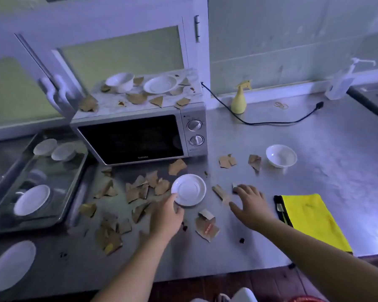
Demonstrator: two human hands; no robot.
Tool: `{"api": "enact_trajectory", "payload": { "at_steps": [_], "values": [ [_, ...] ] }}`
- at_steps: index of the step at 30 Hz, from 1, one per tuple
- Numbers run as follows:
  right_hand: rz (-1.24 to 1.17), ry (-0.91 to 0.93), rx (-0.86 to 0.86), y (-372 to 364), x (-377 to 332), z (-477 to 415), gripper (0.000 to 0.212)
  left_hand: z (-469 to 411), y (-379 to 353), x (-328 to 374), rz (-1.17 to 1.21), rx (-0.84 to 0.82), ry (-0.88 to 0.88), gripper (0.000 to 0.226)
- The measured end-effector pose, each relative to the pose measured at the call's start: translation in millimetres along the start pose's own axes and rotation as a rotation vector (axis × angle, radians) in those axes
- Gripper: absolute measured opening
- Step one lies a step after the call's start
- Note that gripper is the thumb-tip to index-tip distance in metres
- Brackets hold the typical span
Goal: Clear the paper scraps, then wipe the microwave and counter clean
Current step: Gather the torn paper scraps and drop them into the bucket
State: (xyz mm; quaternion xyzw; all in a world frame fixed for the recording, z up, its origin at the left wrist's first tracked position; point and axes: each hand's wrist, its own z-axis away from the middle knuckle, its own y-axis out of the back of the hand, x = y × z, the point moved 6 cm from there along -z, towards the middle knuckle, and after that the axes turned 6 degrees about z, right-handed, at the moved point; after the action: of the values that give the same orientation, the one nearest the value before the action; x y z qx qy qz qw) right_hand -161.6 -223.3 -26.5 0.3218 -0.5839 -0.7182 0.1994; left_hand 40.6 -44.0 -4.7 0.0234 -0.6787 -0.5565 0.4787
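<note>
Gripping saucer [188, 189] rim, left hand [165, 216]; right hand [250, 203] spread flat over scraps [222, 194].

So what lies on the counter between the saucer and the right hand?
Head view: between the saucer and the right hand lies a folded brown paper scrap; around it the counter is bare.

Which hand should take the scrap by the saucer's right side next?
The right hand. It is open, with its fingers spread over the counter just beside that scrap. The left hand already grips the saucer at its near rim.
</note>
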Motion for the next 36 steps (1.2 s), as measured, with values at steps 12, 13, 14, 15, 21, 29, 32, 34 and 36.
{"api": "enact_trajectory", "payload": {
  "at_steps": [12, 13, 14, 15, 21, 29, 32, 34, 36],
  "values": [
    [-0.103, -0.253, -0.123, -33.2, -18.6, -53.4, 0.030, 48.4, -31.0, -78.3, 0.189, -0.212, 0.362, 0.024],
    [-0.127, -0.289, -0.113, -36.3, -21.4, -57.3, 0.031, 50.8, -30.1, -81.2, 0.209, -0.221, 0.375, 0.023],
    [-0.127, -0.305, -0.104, -39.7, -23.9, -61.1, 0.030, 52.0, -29.0, -83.6, 0.220, -0.223, 0.376, 0.024],
    [-0.108, -0.306, -0.097, -43.2, -26.5, -64.4, 0.028, 52.7, -28.1, -85.2, 0.221, -0.220, 0.368, 0.024],
    [0.038, -0.313, -0.093, -60.7, -29.3, -70.3, 0.021, 55.1, -24.2, -93.1, 0.282, -0.296, 0.366, 0.029],
    [0.133, -0.385, -0.096, -69.1, -28.7, -71.9, 0.025, 60.0, -18.4, -103.9, 0.316, -0.287, 0.329, 0.025],
    [0.151, -0.416, -0.066, -66.1, -32.9, -67.4, 0.022, 59.8, -21.1, -108.9, 0.331, -0.306, 0.317, 0.021],
    [0.103, -0.434, -0.032, -62.0, -34.3, -61.6, 0.019, 56.5, -23.9, -111.5, 0.352, -0.327, 0.323, 0.017],
    [-0.059, -0.463, -0.048, -57.6, -32.8, -53.1, 0.025, 50.1, -25.7, -110.7, 0.367, -0.347, 0.313, 0.017]
  ]
}}
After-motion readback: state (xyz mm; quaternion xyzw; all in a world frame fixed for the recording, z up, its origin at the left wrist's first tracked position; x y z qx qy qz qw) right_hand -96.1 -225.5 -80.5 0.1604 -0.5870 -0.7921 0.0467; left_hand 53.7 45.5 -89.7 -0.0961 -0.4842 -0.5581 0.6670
